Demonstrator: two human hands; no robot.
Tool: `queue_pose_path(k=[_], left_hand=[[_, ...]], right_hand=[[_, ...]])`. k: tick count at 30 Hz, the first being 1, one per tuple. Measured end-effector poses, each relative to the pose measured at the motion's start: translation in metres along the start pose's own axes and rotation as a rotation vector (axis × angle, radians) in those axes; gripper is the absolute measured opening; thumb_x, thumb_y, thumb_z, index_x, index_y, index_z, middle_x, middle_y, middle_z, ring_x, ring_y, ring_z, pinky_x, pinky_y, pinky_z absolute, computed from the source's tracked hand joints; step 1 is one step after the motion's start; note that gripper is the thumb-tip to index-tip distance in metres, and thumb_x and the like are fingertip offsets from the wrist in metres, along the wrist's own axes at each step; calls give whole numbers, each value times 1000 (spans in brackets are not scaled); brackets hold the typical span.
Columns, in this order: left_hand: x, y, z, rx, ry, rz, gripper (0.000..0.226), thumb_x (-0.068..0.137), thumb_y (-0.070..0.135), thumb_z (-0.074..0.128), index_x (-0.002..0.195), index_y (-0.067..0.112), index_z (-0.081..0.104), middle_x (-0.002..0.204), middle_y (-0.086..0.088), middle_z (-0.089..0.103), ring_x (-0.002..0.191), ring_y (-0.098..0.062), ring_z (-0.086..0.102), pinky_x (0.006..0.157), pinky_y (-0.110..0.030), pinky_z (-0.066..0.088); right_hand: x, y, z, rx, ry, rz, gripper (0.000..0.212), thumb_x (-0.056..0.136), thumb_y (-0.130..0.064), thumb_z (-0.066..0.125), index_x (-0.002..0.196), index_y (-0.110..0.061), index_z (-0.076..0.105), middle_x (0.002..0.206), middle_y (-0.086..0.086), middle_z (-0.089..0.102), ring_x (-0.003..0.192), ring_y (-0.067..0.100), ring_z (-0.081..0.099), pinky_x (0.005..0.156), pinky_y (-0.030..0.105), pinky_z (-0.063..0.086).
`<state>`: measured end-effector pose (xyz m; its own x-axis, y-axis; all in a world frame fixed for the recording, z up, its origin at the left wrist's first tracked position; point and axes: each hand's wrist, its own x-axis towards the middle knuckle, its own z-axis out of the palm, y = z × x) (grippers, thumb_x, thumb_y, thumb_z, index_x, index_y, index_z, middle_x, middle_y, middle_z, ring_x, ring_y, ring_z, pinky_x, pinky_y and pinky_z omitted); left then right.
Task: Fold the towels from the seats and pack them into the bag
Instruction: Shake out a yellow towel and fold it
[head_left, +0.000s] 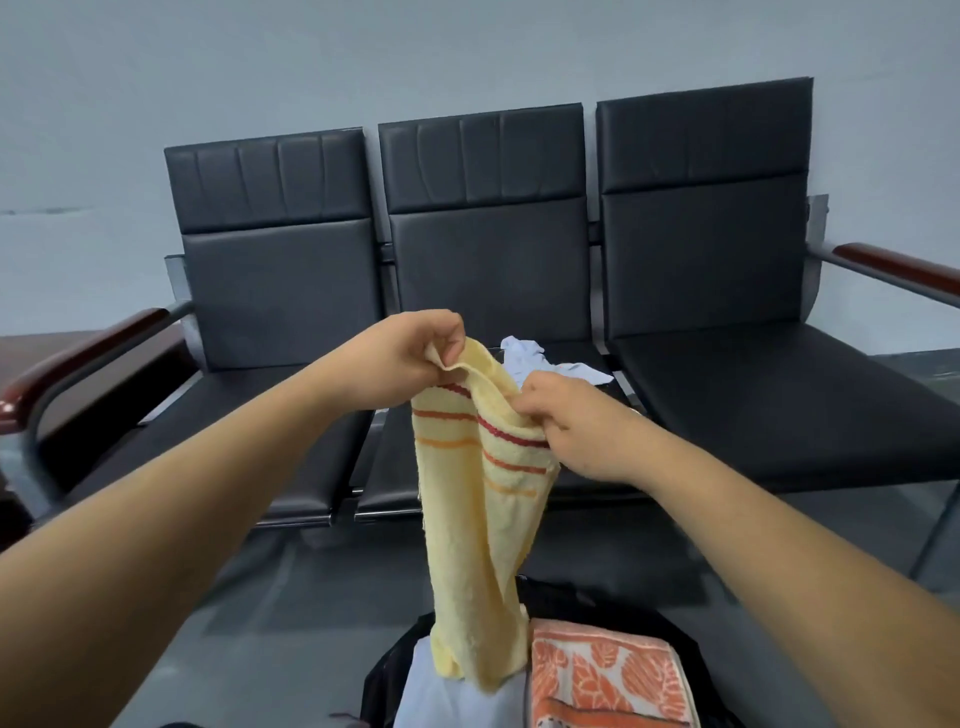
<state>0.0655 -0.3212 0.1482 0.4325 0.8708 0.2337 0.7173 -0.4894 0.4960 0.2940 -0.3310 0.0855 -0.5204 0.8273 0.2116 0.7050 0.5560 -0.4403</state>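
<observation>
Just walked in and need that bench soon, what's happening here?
A person holds a yellow striped towel over an open black bag, left grip pinching its top edge, right grip clutching it below. An orange towel and a white cloth lie in the bag. One pale towel lies on the middle seat.

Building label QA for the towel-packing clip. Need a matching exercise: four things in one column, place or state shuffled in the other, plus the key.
Things
1. yellow striped towel
2. pale blue-white towel
3. orange leaf-print towel
4. bag

Place or state
A. folded, lying in the bag
B. hanging, gripped by the left hand and the right hand
C. crumpled on the middle seat
D. black, open, at the bottom of the view

Pairs: 1-B, 2-C, 3-A, 4-D
</observation>
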Motion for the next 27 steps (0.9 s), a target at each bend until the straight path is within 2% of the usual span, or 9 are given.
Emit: queue_pose_path(k=[3,7,9,11,13,15,18,21,27], left_hand=[[-2,-14,8,31,-44,17,40,86,-9,58,81,30,54,85,8,60,80,-21,58,78,-48,51],[-6,-27,26,-99,-62,33,34,87,4,63,90,37,70,98,13,61,98,-12,67,89,-30,53],[-9,-33,36,-232,-30,11,37,93,3,69,89,39,74,101,7,64,99,-13,69,90,-27,53],[-12,-38,48,-317,3,0,31,91,7,73,84,37,75,98,8,65,94,-11,69,87,-24,53],[-13,-40,62,-351,5,13,22,88,7,74,82,28,75,92,9,64,87,-8,66,82,-21,51],[-15,-43,77,-361,2,44,15,89,1,72,86,16,72,89,10,64,85,-8,65,80,-20,51],[-18,-50,92,-398,39,67,17,91,-6,68,87,10,69,87,13,64,81,-4,64,77,-15,48],[-16,-60,98,-385,36,77,20,92,-3,68,89,16,70,90,7,63,85,-10,63,79,-19,48],[-12,-73,99,-601,12,-28,8,93,17,65,97,10,66,87,-9,71,81,-22,67,77,-35,54]], right_hand=[[-5,3,4,-136,-87,17,23,92,4,35,94,-4,57,94,-1,46,88,20,45,69,13,36],[-10,16,21,96,18,-8,23,93,-13,41,77,-17,56,80,-9,48,79,5,45,78,23,40],[-16,22,31,407,133,89,24,100,-20,59,77,-16,64,74,-9,55,71,2,47,71,17,40],[-18,24,40,604,262,203,42,97,-32,67,62,-12,54,57,-6,43,55,5,37,56,18,32],[-16,25,48,623,364,313,55,91,-39,73,54,-13,40,49,-7,29,46,8,26,47,18,24],[-13,27,53,585,395,389,54,80,-38,84,55,-12,44,46,-8,34,42,7,30,44,17,27],[-13,35,61,418,386,387,47,76,-25,87,61,-18,43,47,-12,43,46,3,41,47,18,31],[-12,47,63,360,369,338,28,84,-11,71,75,-21,47,63,-6,54,53,6,50,50,22,38],[-8,62,63,458,311,255,12,95,-14,66,90,-25,69,79,-3,72,75,21,68,76,42,56]])
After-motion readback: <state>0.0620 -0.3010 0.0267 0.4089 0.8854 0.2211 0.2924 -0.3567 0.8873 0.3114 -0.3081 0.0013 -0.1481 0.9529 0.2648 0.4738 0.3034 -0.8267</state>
